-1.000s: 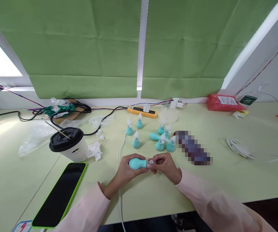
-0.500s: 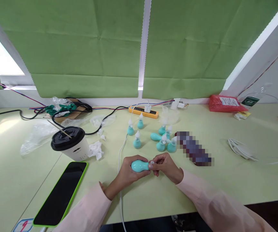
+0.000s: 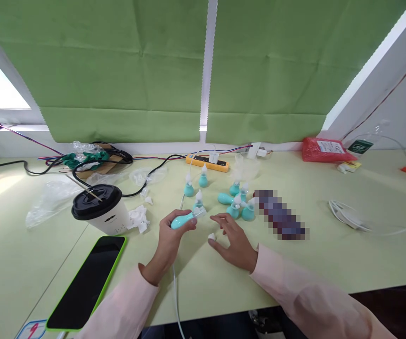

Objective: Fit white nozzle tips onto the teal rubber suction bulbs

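My left hand is wrapped round a turquoise bulb nasal aspirator, tilted with its clear nozzle pointing right. My right hand is open, thumb and fingers spread, just right of that nozzle. By the thumb tip lies a small white piece; I cannot tell whether the thumb touches it. Beyond my hands several similar aspirators stand upright, one of them close to my right hand. Another turquoise bulb lies on its side among them.
A lidded paper cup with a stick stands left, crumpled tissue beside it. A phone lies in front. Behind are a yellow power strip and cables. A pixelated object, white cable and red package lie right.
My left hand has moved left and slightly away from me with the aspirator, turning its nozzle upward. My right hand has come off the nozzle end and opened. The clear nozzle is now exposed.
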A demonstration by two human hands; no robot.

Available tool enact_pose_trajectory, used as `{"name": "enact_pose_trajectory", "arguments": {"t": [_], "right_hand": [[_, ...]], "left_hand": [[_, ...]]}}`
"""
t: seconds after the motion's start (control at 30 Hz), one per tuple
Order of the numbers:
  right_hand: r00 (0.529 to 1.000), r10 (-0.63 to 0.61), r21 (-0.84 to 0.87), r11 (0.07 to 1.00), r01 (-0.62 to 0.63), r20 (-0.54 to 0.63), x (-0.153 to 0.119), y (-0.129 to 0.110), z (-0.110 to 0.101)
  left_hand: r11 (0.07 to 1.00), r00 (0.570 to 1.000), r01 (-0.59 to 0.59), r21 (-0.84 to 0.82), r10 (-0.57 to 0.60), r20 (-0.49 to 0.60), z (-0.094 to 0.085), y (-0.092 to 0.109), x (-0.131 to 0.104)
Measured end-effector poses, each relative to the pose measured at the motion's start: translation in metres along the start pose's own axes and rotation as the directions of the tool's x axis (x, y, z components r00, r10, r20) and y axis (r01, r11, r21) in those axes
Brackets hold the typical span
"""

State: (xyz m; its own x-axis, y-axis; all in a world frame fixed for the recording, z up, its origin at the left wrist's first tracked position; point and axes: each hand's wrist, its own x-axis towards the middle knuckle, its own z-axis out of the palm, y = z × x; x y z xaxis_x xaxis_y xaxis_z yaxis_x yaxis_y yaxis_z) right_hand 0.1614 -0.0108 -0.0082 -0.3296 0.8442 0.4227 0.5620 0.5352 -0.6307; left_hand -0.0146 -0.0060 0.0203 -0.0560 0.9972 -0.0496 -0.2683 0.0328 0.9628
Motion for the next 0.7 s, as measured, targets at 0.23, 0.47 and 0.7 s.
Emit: {"name": "enact_pose_trajectory", "arguments": {"t": [0.23, 0.47, 0.7], "right_hand": [[0.985, 0.007, 0.086, 0.996, -0.022, 0.171, 0.003, 0.008, 0.005], [0.934, 0.358, 0.753, 0.615, -0.232, -0.005, 0.016, 0.003, -0.018], [0.904, 0.41, 0.754, 0.553, -0.355, 0.125, 0.014, -0.001, -0.023]], "left_hand": [[0.994, 0.989, 0.083, -0.069, -0.073, 0.126, 0.003, 0.003, -0.001], [0.988, 0.967, 0.083, 0.129, -0.111, 0.229, 0.006, 0.001, -0.004], [0.956, 0.969, 0.032, 0.293, -0.102, 0.227, 0.007, 0.001, -0.003]]}}
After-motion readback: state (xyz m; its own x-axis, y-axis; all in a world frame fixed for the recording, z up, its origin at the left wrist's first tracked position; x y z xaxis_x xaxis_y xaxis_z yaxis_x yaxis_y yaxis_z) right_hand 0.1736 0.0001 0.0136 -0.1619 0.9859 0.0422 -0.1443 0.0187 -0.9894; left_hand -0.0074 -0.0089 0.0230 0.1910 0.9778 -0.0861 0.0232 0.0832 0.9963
